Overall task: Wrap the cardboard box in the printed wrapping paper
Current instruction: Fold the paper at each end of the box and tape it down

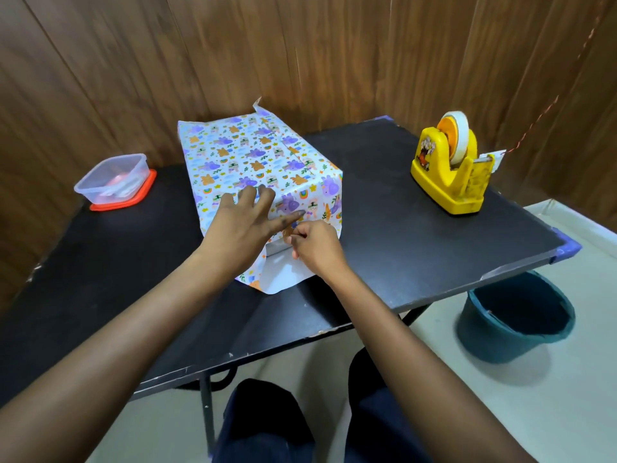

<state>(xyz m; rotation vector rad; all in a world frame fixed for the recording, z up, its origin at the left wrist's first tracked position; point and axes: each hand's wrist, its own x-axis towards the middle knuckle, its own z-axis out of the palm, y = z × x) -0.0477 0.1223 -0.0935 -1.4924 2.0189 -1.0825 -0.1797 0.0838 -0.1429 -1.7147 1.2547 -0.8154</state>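
The box [247,155] stands in the middle of the black table [417,208], covered on top and sides by printed wrapping paper with purple and orange cartoon animals. My left hand [247,222] lies with spread fingers on the near top edge, the thumb pressing the folded flap against the near end face. My right hand [314,243] pinches the lower edge of that flap just below the thumb. A white-backed bottom flap [283,275] lies flat on the table toward me. At the far end loose paper sticks up. The cardboard itself is hidden.
A yellow tape dispenser [450,168] with a tape roll stands at the right of the table. A clear plastic container [112,177] sits on a red lid at the left. A dark teal bucket [516,315] stands on the floor to the right. A wood-panelled wall runs behind the table.
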